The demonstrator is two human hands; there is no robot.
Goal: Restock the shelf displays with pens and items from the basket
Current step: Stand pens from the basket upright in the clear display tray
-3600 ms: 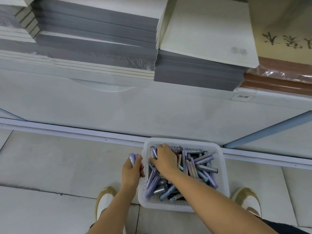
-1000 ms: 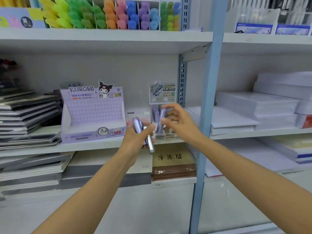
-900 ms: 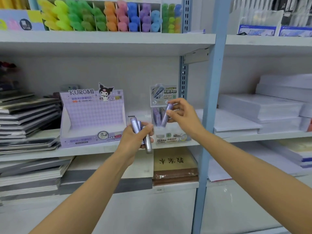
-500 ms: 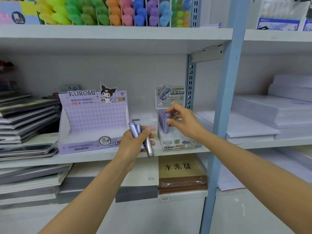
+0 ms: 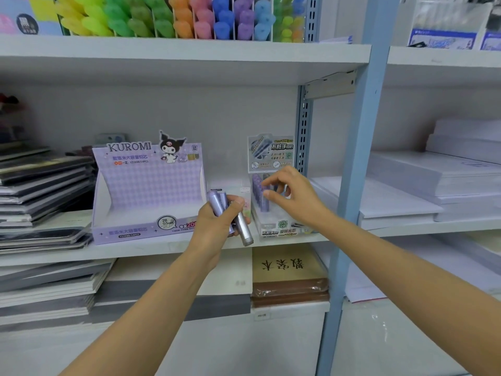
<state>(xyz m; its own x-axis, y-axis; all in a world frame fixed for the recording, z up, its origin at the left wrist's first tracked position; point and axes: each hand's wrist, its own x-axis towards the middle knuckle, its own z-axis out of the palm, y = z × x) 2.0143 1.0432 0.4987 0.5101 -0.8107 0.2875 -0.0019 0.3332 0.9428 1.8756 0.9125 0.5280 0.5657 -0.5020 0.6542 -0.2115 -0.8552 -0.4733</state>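
Note:
My left hand [image 5: 217,226] is shut on a few short purple and silver pen tubes [image 5: 242,227], held in front of the middle shelf [image 5: 151,249]. My right hand [image 5: 294,198] reaches into a small clear display box [image 5: 279,226] with a grey header card. Its fingers are spread, and the thumb and forefinger touch the purple tubes [image 5: 260,198] standing inside. To the left stands a purple Kuromi display box [image 5: 146,191]; its tray looks empty. The basket is out of view.
A blue shelf upright [image 5: 352,164] rises just right of my right arm. Dark notebooks [image 5: 40,185] are stacked on the left, white paper stacks [image 5: 433,185] on the right. Coloured highlighters [image 5: 189,20] fill the upper shelf. A brown book [image 5: 287,267] lies below.
My right hand lowered a purple tube into the clear display box and spread its fingers. Before that, both hands rose from the basket on the floor. My left hand keeps its tubes.

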